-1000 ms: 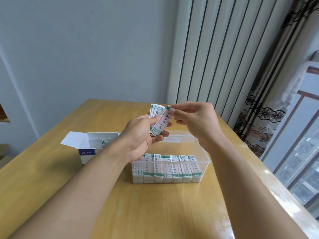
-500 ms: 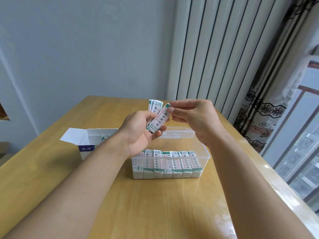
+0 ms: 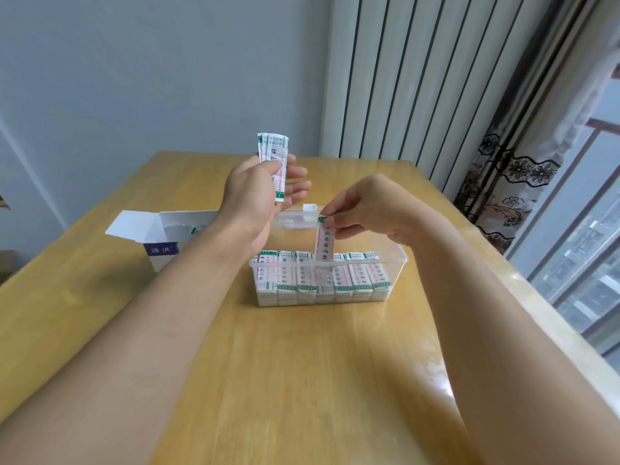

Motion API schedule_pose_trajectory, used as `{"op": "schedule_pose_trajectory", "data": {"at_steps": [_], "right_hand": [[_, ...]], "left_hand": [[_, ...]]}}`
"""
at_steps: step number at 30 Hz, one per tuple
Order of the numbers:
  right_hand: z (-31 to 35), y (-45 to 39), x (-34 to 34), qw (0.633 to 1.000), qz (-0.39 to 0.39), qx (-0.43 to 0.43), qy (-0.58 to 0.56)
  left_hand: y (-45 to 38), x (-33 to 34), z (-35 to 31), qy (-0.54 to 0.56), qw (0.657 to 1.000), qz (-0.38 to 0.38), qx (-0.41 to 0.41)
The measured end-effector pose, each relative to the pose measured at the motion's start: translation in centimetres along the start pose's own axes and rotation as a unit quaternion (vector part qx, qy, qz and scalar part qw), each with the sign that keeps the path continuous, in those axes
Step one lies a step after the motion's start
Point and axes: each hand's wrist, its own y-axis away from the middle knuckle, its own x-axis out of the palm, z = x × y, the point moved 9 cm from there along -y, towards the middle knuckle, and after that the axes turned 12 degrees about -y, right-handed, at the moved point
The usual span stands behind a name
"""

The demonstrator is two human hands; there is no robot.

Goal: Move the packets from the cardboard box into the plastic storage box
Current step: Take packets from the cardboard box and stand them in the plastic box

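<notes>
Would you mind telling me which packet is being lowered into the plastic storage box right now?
The single packet pinched at its top by the right hand, standing upright above the packed row. The left hand holds its small stack higher, away from the box.

this looks like a room in a home, likely a flat on an upper floor. a plain wooden table (image 3: 302, 380) stands close to a pale blue-grey painted wall (image 3: 151, 78), its far right corner near a white panel with dark vertical grooves (image 3: 412, 78). at the right a patterned curtain with a dark floral lace border (image 3: 513, 182) hangs beside a large window (image 3: 590, 250), and through the glass the façade of another tall building shows, blurred. soft daylight falls across the tabletop from that side. nothing here suggests a shop, lab or workshop.
</notes>
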Motion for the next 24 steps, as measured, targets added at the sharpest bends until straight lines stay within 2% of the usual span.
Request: {"op": "schedule_pose_trajectory", "data": {"at_steps": [5, 9, 19, 24], "right_hand": [[-1.2, 0.1, 0.9, 0.998, 0.025, 0.045, 0.044], [-1.5, 0.0, 1.5, 0.996, 0.030, 0.051, 0.074], [-1.9, -0.7, 2.2, 0.972, 0.032, 0.043, 0.228], [-2.2, -1.2, 2.0, 0.957, 0.005, 0.048, 0.286]], "left_hand": [[-0.1, -0.1, 0.0, 0.008, 1.000, 0.000, -0.001], [0.0, -0.1, 0.0, 0.008, 1.000, 0.004, -0.004], [0.2, 0.0, -0.1, 0.005, 1.000, 0.010, -0.006], [0.1, -0.1, -0.1, 0.008, 1.000, 0.012, -0.005]]}}
